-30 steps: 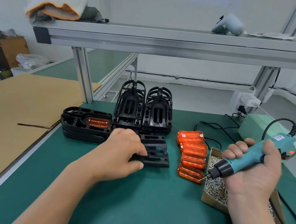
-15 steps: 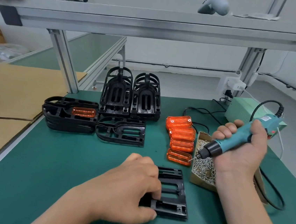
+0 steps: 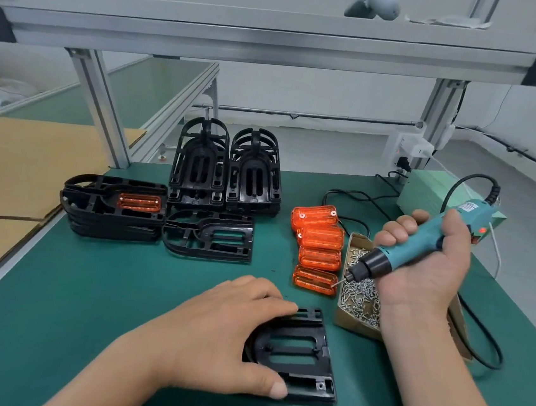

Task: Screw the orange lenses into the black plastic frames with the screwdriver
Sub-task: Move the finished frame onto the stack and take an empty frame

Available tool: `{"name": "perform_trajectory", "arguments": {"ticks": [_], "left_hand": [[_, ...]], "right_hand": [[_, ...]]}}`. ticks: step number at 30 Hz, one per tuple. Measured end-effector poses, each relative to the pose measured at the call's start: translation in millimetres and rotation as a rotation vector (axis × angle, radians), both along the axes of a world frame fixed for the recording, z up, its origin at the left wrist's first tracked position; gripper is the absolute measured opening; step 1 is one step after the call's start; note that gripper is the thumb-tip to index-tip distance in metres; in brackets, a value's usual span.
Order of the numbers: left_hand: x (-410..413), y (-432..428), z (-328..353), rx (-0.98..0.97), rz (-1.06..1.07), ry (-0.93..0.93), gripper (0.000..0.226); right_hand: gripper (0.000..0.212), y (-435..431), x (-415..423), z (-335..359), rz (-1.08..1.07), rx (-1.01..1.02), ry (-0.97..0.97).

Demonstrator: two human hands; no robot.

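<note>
One frame (image 3: pixel 306 387) in left hand (image 3: pixel 223 333) (screwdriver (image 3: pixel 412 247), right hand (image 3: pixel 427 280)).

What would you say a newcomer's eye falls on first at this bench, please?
The four loose orange lenses stand out first, in a row mid-right on the green mat. Just right of them, the right hand grips the teal screwdriver, its tip by a box of screws. Nearest the camera, the left hand holds a black frame flat on the mat.
</note>
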State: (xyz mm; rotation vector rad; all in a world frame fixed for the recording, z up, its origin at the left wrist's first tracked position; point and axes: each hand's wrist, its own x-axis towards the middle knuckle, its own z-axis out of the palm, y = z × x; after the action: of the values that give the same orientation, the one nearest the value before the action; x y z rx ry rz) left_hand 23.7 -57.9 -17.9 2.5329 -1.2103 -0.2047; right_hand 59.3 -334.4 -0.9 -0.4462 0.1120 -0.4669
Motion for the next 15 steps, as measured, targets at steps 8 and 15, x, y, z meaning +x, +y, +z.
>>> {"name": "perform_trajectory", "arguments": {"ticks": [8, 15], "left_hand": [[37.0, -18.3, -2.6, -0.240, 0.185, 0.091, 0.043], [81.3, -43.4, -6.1, -0.113, 0.196, 0.025, 0.024]], "right_hand": [[0.030, 1.2, 0.0, 0.6, 0.009, 0.000, 0.001], [0.029, 1.4, 0.1, -1.2, 0.026, -0.007, 0.006]]}}
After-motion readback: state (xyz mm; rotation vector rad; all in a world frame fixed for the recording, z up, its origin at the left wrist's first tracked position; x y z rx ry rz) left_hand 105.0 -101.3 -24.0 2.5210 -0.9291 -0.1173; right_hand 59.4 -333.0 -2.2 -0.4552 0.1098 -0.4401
